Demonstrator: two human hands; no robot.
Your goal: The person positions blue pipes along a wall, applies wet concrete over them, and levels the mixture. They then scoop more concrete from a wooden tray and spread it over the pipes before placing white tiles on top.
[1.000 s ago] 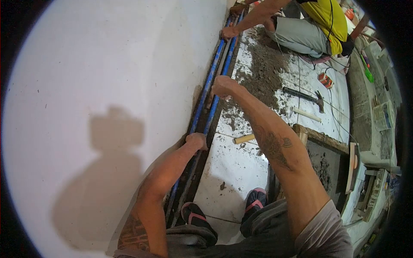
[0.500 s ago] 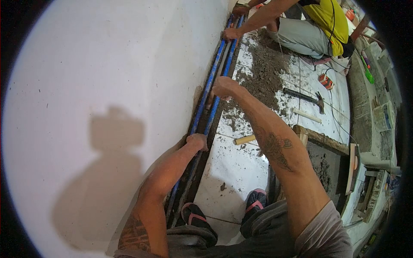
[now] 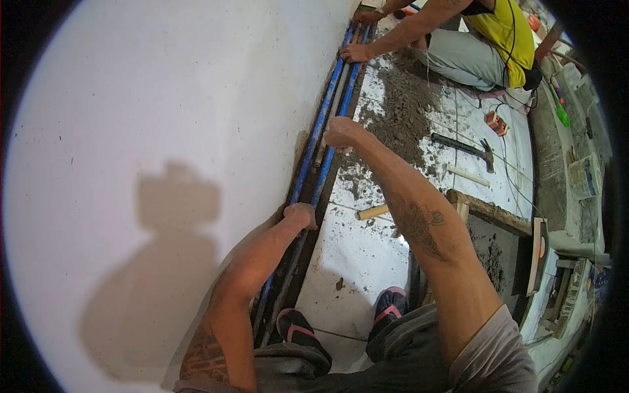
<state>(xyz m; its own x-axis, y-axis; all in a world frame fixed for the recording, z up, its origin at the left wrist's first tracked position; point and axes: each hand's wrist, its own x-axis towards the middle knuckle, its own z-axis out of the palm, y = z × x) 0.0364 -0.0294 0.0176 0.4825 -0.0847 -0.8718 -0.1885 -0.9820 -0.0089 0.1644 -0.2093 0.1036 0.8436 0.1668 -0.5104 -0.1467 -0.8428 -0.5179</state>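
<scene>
Two long blue pipes run side by side in a dark trench along the foot of the white wall. My left hand is closed round the blue pipes at the near part of the trench, its fingers partly hidden beneath. Farther along, my right hand makes a fist on the right-hand blue pipe. A thinner greyish pipe lies between the blue ones, its near end showing just left of my right hand.
Another person crouches at the far end, both hands on the pipes. Loose dirt covers the white tiles, where a claw hammer and a short yellowish tube lie. A wood-framed mortar box stands right of my arm.
The other person's hands have shifted slightly, the nearer one now lying flatter across the pipes. The thin greyish pipe's near end sits a little differently. Both my hands stay in place.
</scene>
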